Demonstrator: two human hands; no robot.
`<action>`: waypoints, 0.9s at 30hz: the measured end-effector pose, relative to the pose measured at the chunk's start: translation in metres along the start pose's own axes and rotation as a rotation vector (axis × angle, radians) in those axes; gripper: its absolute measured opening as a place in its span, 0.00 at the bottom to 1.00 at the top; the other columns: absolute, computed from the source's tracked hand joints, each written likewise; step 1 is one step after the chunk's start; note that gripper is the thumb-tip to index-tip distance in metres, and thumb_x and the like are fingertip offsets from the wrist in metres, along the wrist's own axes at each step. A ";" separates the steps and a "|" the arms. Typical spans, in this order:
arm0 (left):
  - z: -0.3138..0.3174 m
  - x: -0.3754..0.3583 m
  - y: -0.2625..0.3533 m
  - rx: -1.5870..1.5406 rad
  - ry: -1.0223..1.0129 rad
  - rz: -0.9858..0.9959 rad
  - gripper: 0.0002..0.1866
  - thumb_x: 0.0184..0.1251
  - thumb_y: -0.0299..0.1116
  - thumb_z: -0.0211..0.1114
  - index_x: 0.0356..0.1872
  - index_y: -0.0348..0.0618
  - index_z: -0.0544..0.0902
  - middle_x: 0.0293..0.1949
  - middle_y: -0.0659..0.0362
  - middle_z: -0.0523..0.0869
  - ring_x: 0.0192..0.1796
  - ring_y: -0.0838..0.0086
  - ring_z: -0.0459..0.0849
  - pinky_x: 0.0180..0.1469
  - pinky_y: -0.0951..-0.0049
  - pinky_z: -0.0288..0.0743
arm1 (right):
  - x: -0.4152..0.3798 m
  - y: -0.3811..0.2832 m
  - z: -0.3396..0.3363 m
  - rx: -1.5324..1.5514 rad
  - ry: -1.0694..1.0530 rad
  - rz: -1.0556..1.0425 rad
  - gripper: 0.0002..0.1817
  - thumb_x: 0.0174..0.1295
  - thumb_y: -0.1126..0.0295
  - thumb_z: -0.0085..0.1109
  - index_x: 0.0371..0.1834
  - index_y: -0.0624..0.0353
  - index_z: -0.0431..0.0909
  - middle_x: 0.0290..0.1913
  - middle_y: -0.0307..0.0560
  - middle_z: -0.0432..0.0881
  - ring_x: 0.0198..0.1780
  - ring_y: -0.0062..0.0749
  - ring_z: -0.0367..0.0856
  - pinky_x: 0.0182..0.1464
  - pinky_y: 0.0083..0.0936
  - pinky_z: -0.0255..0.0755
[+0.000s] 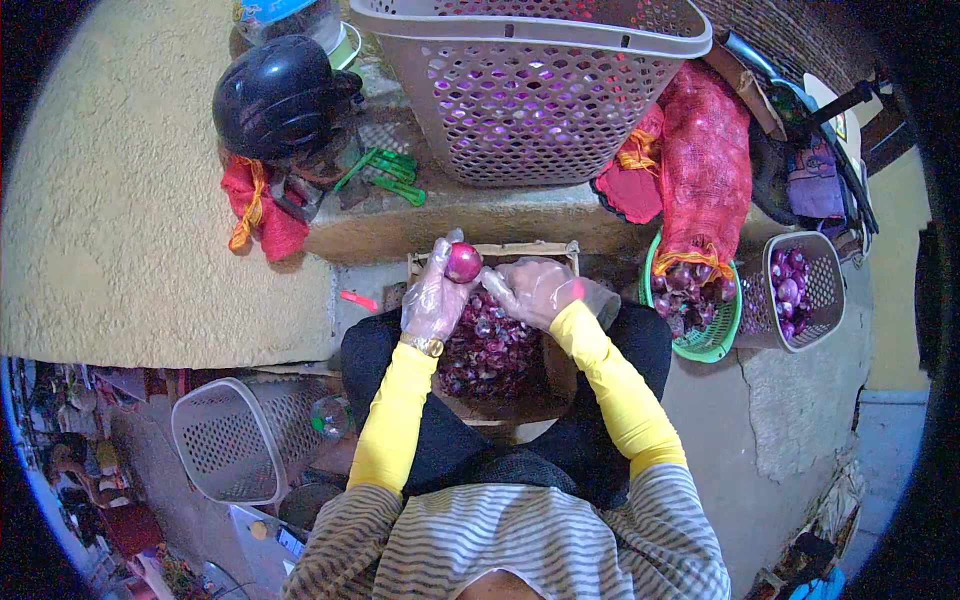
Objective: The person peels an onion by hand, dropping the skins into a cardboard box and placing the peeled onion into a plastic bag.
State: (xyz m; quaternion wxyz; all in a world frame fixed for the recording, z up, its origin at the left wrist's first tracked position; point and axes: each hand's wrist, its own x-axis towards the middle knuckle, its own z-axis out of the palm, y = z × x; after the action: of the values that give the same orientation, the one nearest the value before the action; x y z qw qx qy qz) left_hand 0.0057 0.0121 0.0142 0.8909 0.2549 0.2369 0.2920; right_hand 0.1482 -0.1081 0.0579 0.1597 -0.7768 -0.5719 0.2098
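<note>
A peeled-looking red onion (463,263) sits in the fingers of my left hand (432,292), which wears a clear plastic glove. Close on its right is my right hand (540,290), gloved the same way, with its fingers curled and the thumb pointing at the onion. A bit of red shows at the heel of that hand, but what it holds is hidden. Below both hands, between my knees, a box (500,412) contains a heap of purple onion skins (488,352).
Ahead on a ledge stands a large grey basket (540,110). To the right are a red mesh sack (705,150), a green basket (715,345) of onions and a grey basket (825,290) of onions. A helmet (275,97) and another basket (225,440) lie left.
</note>
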 end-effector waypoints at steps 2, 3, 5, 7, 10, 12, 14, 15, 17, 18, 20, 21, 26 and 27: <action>0.001 0.000 0.000 -0.024 0.018 0.006 0.24 0.79 0.46 0.58 0.65 0.41 0.74 0.56 0.56 0.79 0.57 0.66 0.79 0.64 0.51 0.76 | 0.001 0.003 0.003 0.016 0.051 -0.095 0.36 0.69 0.31 0.41 0.40 0.51 0.87 0.34 0.58 0.87 0.37 0.54 0.87 0.41 0.52 0.79; 0.000 -0.001 0.000 -0.010 -0.002 -0.004 0.23 0.79 0.46 0.58 0.65 0.41 0.74 0.56 0.55 0.79 0.57 0.66 0.79 0.63 0.52 0.77 | 0.000 0.001 -0.004 0.016 0.051 -0.094 0.36 0.69 0.31 0.41 0.40 0.51 0.87 0.34 0.58 0.87 0.37 0.54 0.87 0.41 0.52 0.79; 0.000 0.000 -0.001 0.007 -0.022 -0.015 0.23 0.79 0.45 0.59 0.65 0.41 0.74 0.57 0.55 0.79 0.58 0.66 0.79 0.62 0.52 0.77 | -0.003 -0.005 -0.018 -0.064 -0.093 -0.085 0.39 0.61 0.24 0.46 0.37 0.51 0.88 0.32 0.58 0.87 0.35 0.55 0.87 0.41 0.50 0.79; 0.003 0.001 -0.003 0.000 0.011 0.004 0.24 0.79 0.45 0.57 0.66 0.40 0.73 0.57 0.54 0.80 0.58 0.66 0.79 0.63 0.55 0.76 | -0.004 -0.010 -0.025 -0.048 -0.096 -0.006 0.40 0.55 0.22 0.51 0.36 0.52 0.87 0.31 0.58 0.87 0.35 0.54 0.87 0.41 0.49 0.79; 0.008 -0.008 0.005 0.075 -0.108 -0.108 0.25 0.80 0.46 0.56 0.67 0.39 0.72 0.57 0.52 0.81 0.59 0.65 0.80 0.66 0.59 0.75 | -0.003 -0.008 -0.022 0.005 0.012 0.079 0.42 0.47 0.20 0.58 0.33 0.54 0.86 0.30 0.57 0.86 0.35 0.53 0.87 0.41 0.47 0.79; 0.006 -0.006 0.003 0.048 -0.121 -0.133 0.25 0.81 0.46 0.55 0.68 0.39 0.72 0.57 0.51 0.81 0.59 0.64 0.80 0.66 0.59 0.74 | -0.001 -0.006 -0.019 0.077 0.180 0.089 0.42 0.44 0.21 0.63 0.31 0.56 0.83 0.29 0.56 0.86 0.34 0.53 0.87 0.40 0.47 0.79; 0.006 -0.004 0.000 0.020 -0.134 -0.156 0.26 0.81 0.46 0.53 0.69 0.38 0.71 0.58 0.51 0.81 0.60 0.63 0.81 0.67 0.60 0.74 | -0.001 -0.007 -0.022 0.083 0.186 0.121 0.43 0.43 0.21 0.63 0.32 0.57 0.84 0.30 0.57 0.86 0.35 0.53 0.87 0.41 0.47 0.79; 0.011 -0.006 -0.001 0.011 -0.143 -0.181 0.27 0.80 0.47 0.55 0.69 0.39 0.70 0.58 0.51 0.81 0.60 0.64 0.80 0.65 0.61 0.75 | -0.001 -0.009 -0.024 0.089 0.192 0.153 0.43 0.43 0.21 0.64 0.34 0.57 0.84 0.31 0.59 0.87 0.35 0.53 0.88 0.41 0.47 0.79; 0.015 -0.008 0.000 0.002 -0.153 -0.205 0.28 0.79 0.48 0.56 0.70 0.39 0.70 0.59 0.51 0.80 0.59 0.66 0.80 0.64 0.62 0.76 | -0.001 -0.007 -0.023 0.094 0.202 0.143 0.43 0.43 0.22 0.64 0.35 0.57 0.84 0.31 0.59 0.87 0.36 0.54 0.88 0.42 0.47 0.79; 0.016 -0.009 0.001 0.004 -0.166 -0.211 0.28 0.79 0.47 0.57 0.70 0.39 0.70 0.61 0.50 0.79 0.60 0.65 0.80 0.64 0.62 0.76 | -0.002 -0.006 -0.022 0.098 0.212 0.134 0.43 0.43 0.22 0.64 0.35 0.57 0.84 0.32 0.59 0.87 0.36 0.54 0.88 0.43 0.47 0.79; 0.016 -0.010 0.000 0.004 -0.179 -0.217 0.28 0.79 0.47 0.57 0.70 0.38 0.69 0.62 0.49 0.78 0.61 0.64 0.79 0.65 0.61 0.75 | -0.002 -0.005 -0.021 0.097 0.212 0.137 0.43 0.43 0.22 0.64 0.35 0.57 0.84 0.32 0.59 0.87 0.36 0.54 0.88 0.43 0.47 0.79; 0.014 -0.010 -0.001 -0.012 -0.181 -0.216 0.28 0.79 0.47 0.57 0.70 0.38 0.69 0.63 0.49 0.78 0.62 0.64 0.79 0.65 0.61 0.75 | -0.002 -0.005 -0.021 0.097 0.213 0.138 0.42 0.44 0.22 0.64 0.35 0.56 0.84 0.32 0.58 0.87 0.35 0.53 0.88 0.43 0.48 0.79; 0.011 -0.008 -0.002 -0.042 -0.175 -0.227 0.29 0.79 0.47 0.57 0.70 0.37 0.69 0.63 0.48 0.77 0.63 0.63 0.78 0.68 0.60 0.73 | 0.000 -0.006 -0.018 0.070 0.186 0.108 0.42 0.47 0.23 0.62 0.34 0.57 0.85 0.32 0.59 0.87 0.34 0.56 0.87 0.42 0.49 0.79; 0.015 -0.010 -0.001 -0.024 -0.172 -0.218 0.29 0.79 0.47 0.57 0.71 0.38 0.68 0.64 0.48 0.77 0.64 0.63 0.78 0.68 0.59 0.73 | 0.001 -0.007 -0.018 0.065 0.191 0.092 0.41 0.49 0.23 0.61 0.34 0.57 0.85 0.31 0.60 0.87 0.34 0.56 0.87 0.41 0.49 0.79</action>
State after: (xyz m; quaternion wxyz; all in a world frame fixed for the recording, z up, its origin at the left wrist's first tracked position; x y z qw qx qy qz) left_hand 0.0075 0.0005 0.0274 0.9374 0.2410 0.1822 0.1732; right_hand 0.1519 -0.1053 0.0769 0.2291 -0.8131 -0.5105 0.1603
